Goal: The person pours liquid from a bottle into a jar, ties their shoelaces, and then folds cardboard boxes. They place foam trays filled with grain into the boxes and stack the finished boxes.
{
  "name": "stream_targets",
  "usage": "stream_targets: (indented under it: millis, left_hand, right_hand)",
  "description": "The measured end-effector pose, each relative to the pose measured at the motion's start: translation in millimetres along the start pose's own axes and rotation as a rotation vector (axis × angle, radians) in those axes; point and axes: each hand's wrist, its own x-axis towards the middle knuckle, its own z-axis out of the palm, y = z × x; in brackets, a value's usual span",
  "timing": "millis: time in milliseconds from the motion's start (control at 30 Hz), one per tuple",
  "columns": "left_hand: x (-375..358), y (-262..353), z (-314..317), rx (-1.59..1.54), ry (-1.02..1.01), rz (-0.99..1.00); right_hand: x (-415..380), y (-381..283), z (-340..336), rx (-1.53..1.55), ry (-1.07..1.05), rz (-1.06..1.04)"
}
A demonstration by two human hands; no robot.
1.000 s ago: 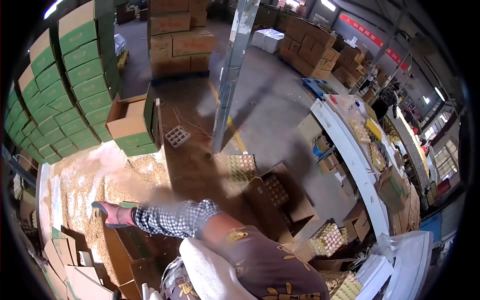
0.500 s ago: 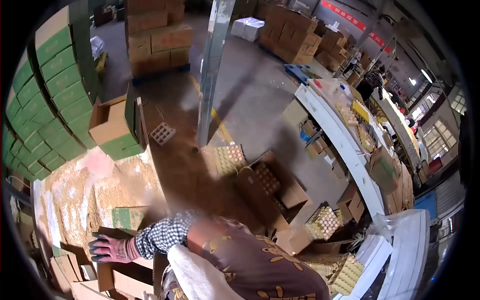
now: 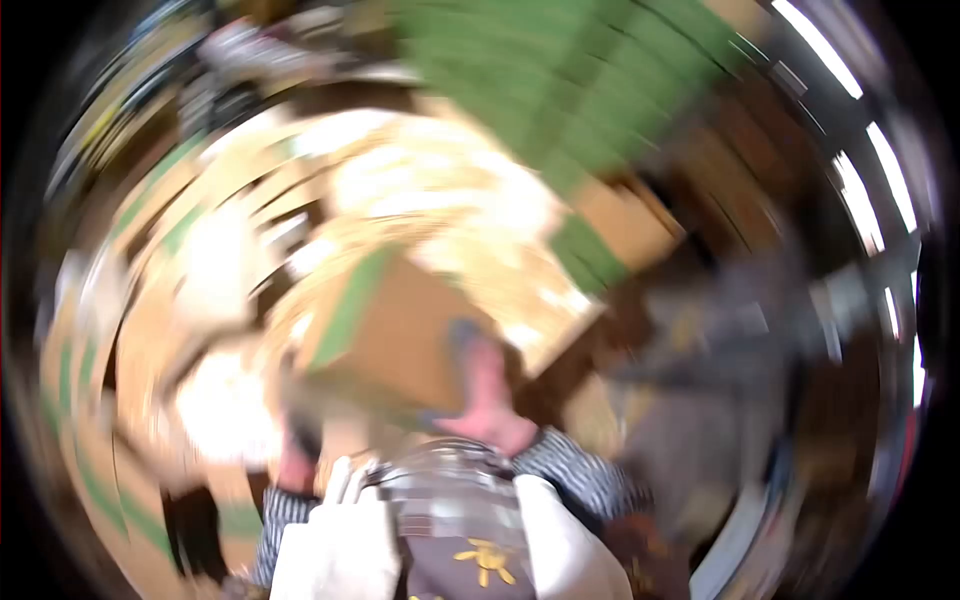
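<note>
The view is heavily smeared by fast head motion. A brown cardboard box [image 3: 400, 335] with a green band on its left side is held in front of my chest. My right hand [image 3: 482, 385], in a pink glove, grips the box's near right side with its fingers up against the panel. My left hand [image 3: 297, 458], also gloved, sits at the box's lower left corner and appears to hold it from below. Checked sleeves show at both wrists.
Pale wood shavings or chaff [image 3: 420, 190] spread behind the box. A stack of green cartons [image 3: 560, 80] fills the top. Another brown and green carton [image 3: 610, 235] lies to the right. Flat cardboard pieces [image 3: 90, 400] lie on the left.
My head has swung sharply towards the carton pile and the picture has blurred. My left hand left the flat cartons, and both hands are now on a cardboard box raised before me.
</note>
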Motion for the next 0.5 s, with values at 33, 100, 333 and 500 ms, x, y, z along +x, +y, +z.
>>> stream_targets:
  millis: [33,100,333,500]
  left_hand:
    - [7,51,51,0.092,0.132,0.099]
    - [13,80,62,0.405,0.008,0.274]
    - [1,-38,110,1.127,-0.53,0.531]
    - [-4,61,96,1.428,-0.182,0.341]
  right_hand:
    - [12,7,4,0.452,-0.015,0.01]
    - [21,-10,12,1.034,-0.384,0.398]
    - [94,28,-3,1.596,-0.204,0.356]
    - [136,35,24,0.162,-0.437,-0.156]
